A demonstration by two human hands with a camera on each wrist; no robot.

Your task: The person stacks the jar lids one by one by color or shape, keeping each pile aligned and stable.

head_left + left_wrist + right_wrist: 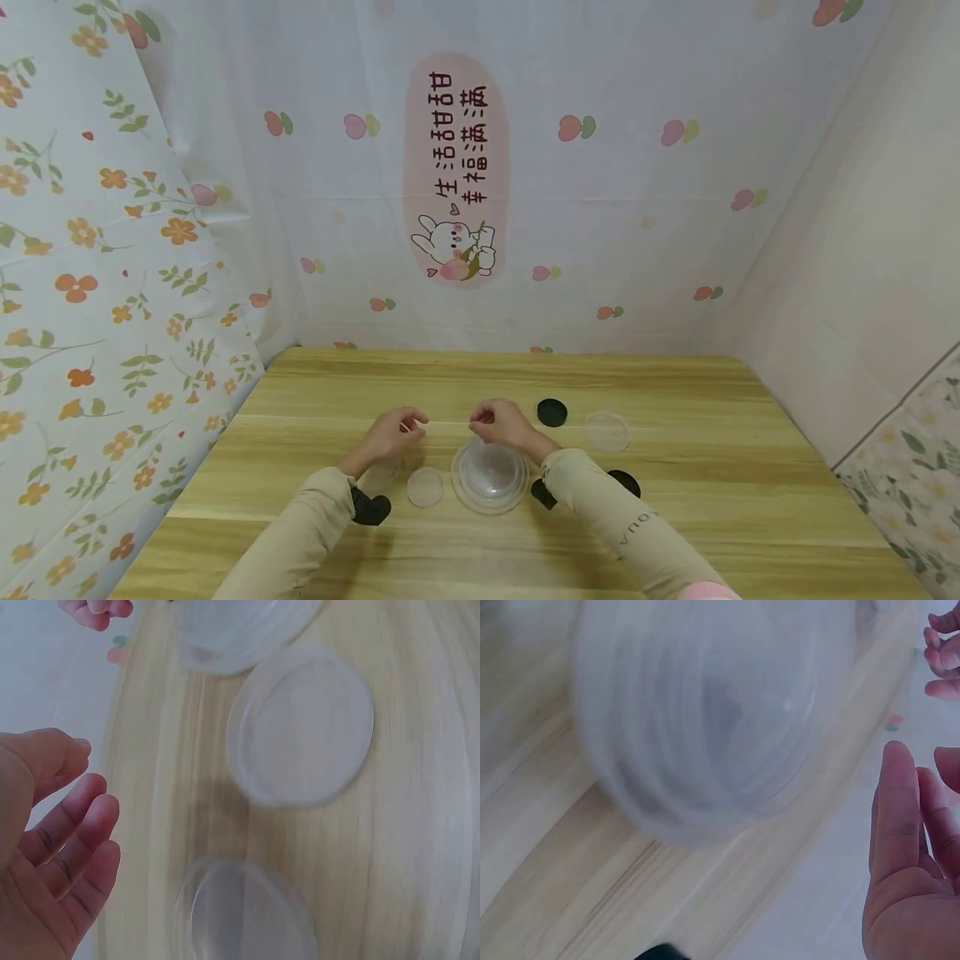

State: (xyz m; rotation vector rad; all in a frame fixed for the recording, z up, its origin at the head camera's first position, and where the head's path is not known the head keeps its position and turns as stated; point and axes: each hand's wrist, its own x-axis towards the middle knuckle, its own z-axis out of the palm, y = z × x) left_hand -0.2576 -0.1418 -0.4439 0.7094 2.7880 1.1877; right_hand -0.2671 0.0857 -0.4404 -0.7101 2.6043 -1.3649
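My left hand (pixel 393 432) is raised over the table with its fingers loosely bent and nothing between them, as the left wrist view confirms. Just behind the nested clear round bowls (pixel 491 477), my right hand (pixel 501 423) hovers; in its own wrist view the fingers are fairly straight and hold nothing. A small clear round lid (pixel 425 487) lies left of the bowls. Another clear round piece (pixel 244 915) lies under my left hand and wrist, partly hidden in the head view.
To the right lie a black round lid (pixel 552 412), a larger clear lid (pixel 607 431) and a second black lid (pixel 624 483), partly covered by the right sleeve. All rest on the wooden table (pixel 330 383). A printed curtain (pixel 637 217) hangs behind its back edge.
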